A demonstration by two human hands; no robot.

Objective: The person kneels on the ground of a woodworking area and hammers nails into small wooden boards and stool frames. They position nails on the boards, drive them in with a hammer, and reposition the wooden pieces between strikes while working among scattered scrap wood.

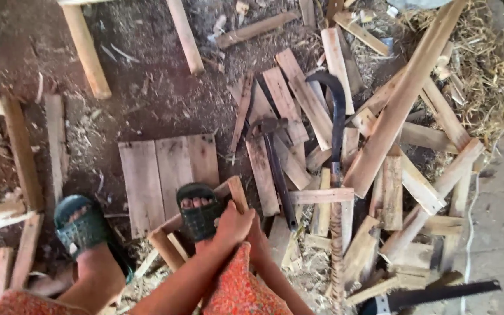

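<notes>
Both hands (237,224) clamped together on that wood strip (235,195) by bare toes (196,204); slip means splinters, hammer (272,157) close too.

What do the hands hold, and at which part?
Both hands grip a short wooden piece at its near end, beside the right sandal.

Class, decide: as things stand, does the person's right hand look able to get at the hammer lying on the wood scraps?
Probably yes. The hammer lies uncovered on the offcuts, its handle end close beside the right hand, and nothing sits between them.
</notes>
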